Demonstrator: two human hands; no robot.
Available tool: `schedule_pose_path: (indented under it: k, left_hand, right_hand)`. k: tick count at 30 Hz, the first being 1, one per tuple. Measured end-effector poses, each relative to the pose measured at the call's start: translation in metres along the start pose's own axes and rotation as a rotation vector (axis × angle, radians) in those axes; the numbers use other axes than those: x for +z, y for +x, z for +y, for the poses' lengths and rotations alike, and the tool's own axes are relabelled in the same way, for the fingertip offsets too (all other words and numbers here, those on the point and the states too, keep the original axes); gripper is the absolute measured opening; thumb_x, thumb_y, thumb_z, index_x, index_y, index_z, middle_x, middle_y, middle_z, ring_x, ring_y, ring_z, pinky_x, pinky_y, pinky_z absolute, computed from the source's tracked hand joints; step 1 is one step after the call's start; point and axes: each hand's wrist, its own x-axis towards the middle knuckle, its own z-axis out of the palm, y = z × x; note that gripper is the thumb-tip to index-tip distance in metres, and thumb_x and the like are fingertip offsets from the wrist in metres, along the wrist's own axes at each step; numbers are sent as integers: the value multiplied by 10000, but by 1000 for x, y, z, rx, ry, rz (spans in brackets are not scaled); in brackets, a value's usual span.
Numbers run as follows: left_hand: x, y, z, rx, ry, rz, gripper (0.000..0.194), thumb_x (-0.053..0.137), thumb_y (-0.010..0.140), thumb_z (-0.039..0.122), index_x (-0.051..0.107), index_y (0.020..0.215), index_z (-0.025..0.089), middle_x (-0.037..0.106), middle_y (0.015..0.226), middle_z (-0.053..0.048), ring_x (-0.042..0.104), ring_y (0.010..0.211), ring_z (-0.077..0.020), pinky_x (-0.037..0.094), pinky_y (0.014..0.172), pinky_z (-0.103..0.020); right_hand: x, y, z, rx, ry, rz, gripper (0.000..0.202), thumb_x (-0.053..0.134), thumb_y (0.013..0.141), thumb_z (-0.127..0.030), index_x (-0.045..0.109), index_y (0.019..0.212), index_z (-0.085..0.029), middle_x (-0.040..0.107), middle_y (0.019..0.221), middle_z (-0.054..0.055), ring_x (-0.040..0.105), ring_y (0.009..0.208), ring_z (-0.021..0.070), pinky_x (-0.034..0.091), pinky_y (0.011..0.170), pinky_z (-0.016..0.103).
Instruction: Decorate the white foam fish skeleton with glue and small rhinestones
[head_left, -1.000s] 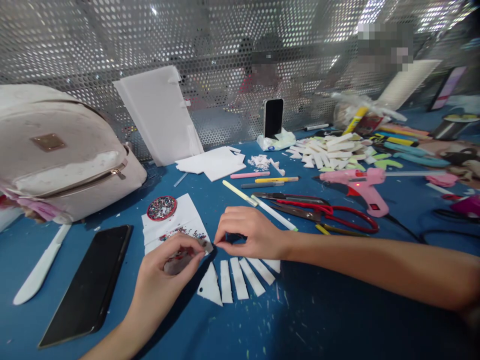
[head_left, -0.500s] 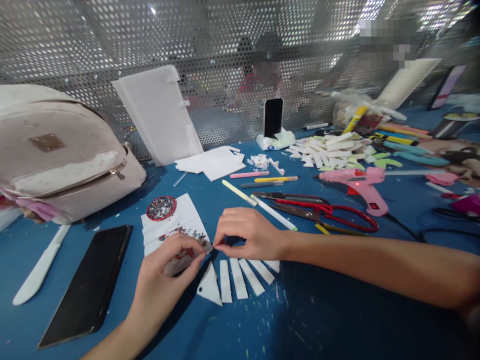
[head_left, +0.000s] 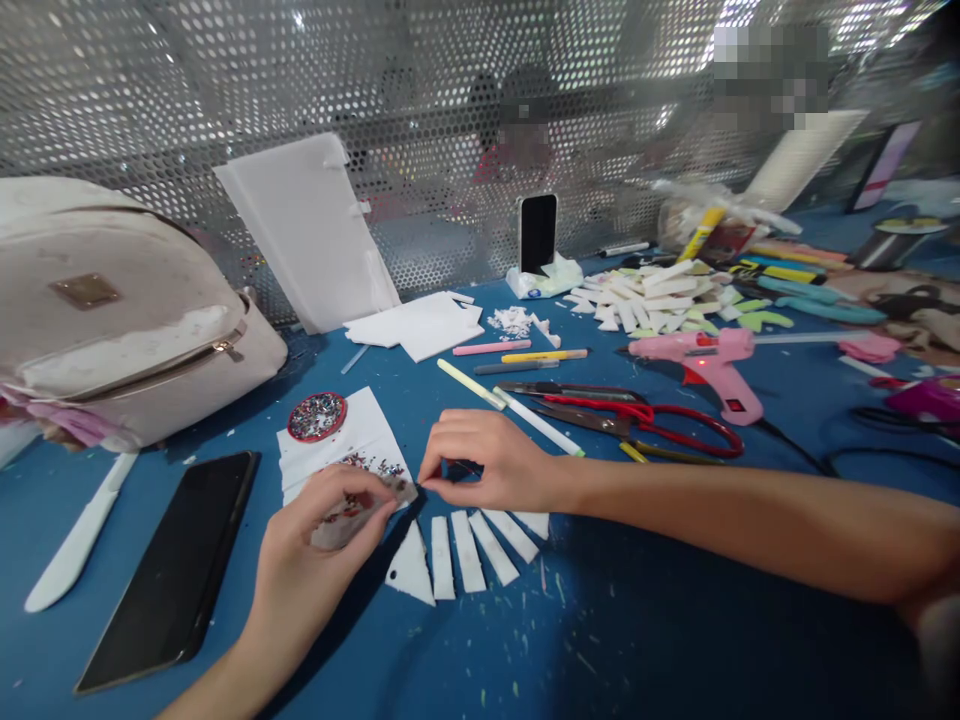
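My left hand (head_left: 315, 545) is pinched closed over the lower edge of a white paper (head_left: 300, 460) strewn with small dark and red beads (head_left: 375, 465). What its fingertips hold is too small to make out. Just to its right, my right hand (head_left: 487, 460) is pinched too, its fingertips at the paper's lower right corner, their contents also unclear. A round red-rimmed dish (head_left: 317, 417) of mixed beads rests on the paper. Below my hands lie a white triangular piece (head_left: 411, 568) with a dark dot and several white strips (head_left: 442, 557) in a fan.
Left are a white backpack (head_left: 127, 320), a white knife (head_left: 75, 545) and a black phone (head_left: 172, 570). Right lie red-handled scissors (head_left: 675, 425) and a pink glue gun (head_left: 705, 360). Behind are pens (head_left: 491, 348), white offcuts (head_left: 660, 295) and an upright phone (head_left: 538, 233).
The whole view has shifted slightly, with most things a little further left. Both hands remain pinched close together above the white strips.
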Motion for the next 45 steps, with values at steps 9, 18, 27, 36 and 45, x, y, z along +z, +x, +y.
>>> schedule_pose_path:
  k: [9,18,27,36,45]
  left_hand:
    - [1,-2,-5,-78,1,89,120,700,851,207,651,955,242,702,855,26,665,740,-129,546,734,-224]
    - [2,-2,-7,-118,-14,63,109,697,855,210,652,949,240,713,883,10,687,787,-143,564,745,-238]
    - [1,-3,-7,-109,-15,40,98,699,860,217,653,940,249,709,892,16,678,774,-134,547,747,-233]
    - [4,-1,-6,-95,-23,54,90,707,859,240,660,935,240,710,894,-1,680,768,-155,558,739,-256]
    - [3,3,0,17,63,3,40,697,868,234,670,844,251,709,826,15,661,758,-166,519,722,-278]
  right_hand:
    - [2,0,4,25,55,50,86,609,924,-187,635,843,-171,674,795,13,565,745,127,455,755,293]
    - [1,1,3,46,51,62,94,605,925,-191,627,835,-176,664,786,15,553,735,127,463,737,288]
    - [1,3,0,53,65,46,116,607,932,-204,628,821,-175,667,778,15,554,735,130,460,728,286]
    - [2,3,0,24,59,15,121,592,933,-192,625,816,-181,674,777,17,559,732,134,465,745,290]
    - [5,1,2,-1,30,-20,126,578,951,-209,644,847,-181,677,808,10,541,767,134,452,734,276]
